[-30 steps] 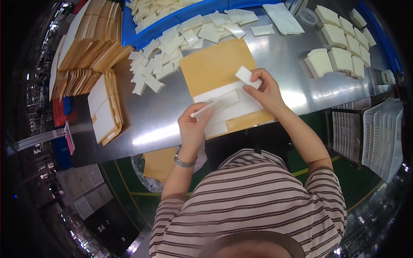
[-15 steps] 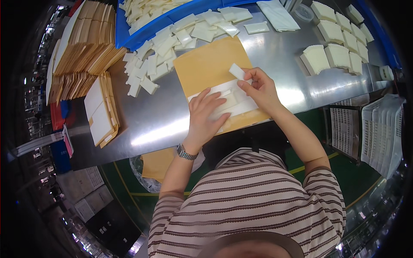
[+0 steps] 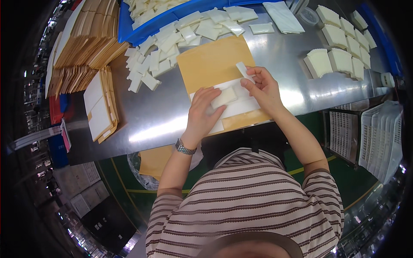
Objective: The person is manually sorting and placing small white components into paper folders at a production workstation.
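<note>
A tan paper sheet or envelope (image 3: pixel 217 56) lies on the metal table in front of me, with a white band (image 3: pixel 241 107) across its lower half. Over the band, my left hand (image 3: pixel 201 111) has its fingers and thumb around the left end of a small flat cream-coloured packet (image 3: pixel 224 97). To the right, my right hand (image 3: pixel 266 89) pinches a small white flat piece (image 3: pixel 243 71) between thumb and fingers, tilted up above the band. Part of the white piece is hidden by the fingers.
A heap of cream packets (image 3: pixel 165 51) spreads beyond the sheet, below a blue bin (image 3: pixel 172 18). Stacked tan envelopes (image 3: pixel 88 47) stand at left, a smaller bundle (image 3: pixel 101 105) nearer. White fluted stacks (image 3: pixel 318 63) sit at right. A folded white bag (image 3: pixel 284 17) lies at the back.
My left fingers have shifted off the packet's middle to its left end, exposing more of it. The white piece in my right hand has turned and now shows narrower. The whole view has shifted slightly.
</note>
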`<state>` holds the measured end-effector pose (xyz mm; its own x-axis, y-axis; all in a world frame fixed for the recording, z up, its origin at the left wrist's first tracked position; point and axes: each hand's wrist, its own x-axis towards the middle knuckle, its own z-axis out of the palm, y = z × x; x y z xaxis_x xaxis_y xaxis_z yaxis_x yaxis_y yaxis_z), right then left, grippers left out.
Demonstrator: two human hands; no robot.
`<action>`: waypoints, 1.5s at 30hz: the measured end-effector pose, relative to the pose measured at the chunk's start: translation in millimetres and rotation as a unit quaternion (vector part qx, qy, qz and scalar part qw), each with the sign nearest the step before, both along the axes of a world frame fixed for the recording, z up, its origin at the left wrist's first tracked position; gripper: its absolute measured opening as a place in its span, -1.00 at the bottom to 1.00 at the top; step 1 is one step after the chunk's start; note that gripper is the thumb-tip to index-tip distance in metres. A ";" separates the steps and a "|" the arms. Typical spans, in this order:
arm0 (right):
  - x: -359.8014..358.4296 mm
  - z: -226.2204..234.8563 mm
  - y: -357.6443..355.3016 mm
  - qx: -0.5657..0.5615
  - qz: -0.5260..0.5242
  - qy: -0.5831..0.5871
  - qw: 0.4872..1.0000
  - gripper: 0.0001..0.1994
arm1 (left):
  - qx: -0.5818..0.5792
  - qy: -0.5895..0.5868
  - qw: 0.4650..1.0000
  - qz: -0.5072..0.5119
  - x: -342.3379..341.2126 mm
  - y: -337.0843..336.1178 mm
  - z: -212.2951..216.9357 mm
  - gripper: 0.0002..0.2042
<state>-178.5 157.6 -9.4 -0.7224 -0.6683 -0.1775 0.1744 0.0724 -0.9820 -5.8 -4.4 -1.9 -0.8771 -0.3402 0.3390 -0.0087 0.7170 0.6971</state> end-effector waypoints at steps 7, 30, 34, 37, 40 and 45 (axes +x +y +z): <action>-2.2 -3.4 -0.9 -0.067 -0.009 0.045 0.997 -0.73 | 0.064 -0.023 0.998 -0.005 6.8 -7.4 -3.3 -0.38; 15.5 4.5 -17.6 -0.026 0.200 0.340 0.918 -0.55 | 0.096 -0.040 0.994 0.021 7.1 -8.3 -8.3 -0.32; 15.5 4.1 -18.4 -0.020 0.198 0.347 0.916 -0.56 | 0.092 -0.043 0.995 0.015 7.5 -9.6 -7.5 -0.32; 15.5 3.7 -19.2 -0.017 0.197 0.350 0.916 -0.57 | 0.100 -0.050 0.994 0.016 6.9 -9.6 -6.9 -0.32; 16.4 3.3 -19.9 -0.018 0.194 0.360 0.912 -0.57 | 0.097 -0.052 0.994 0.019 7.4 -9.2 -7.5 -0.33; 16.5 3.4 -19.7 -0.014 0.197 0.375 0.906 -0.57 | 0.107 -0.044 0.993 0.023 6.8 -9.7 -8.8 -0.45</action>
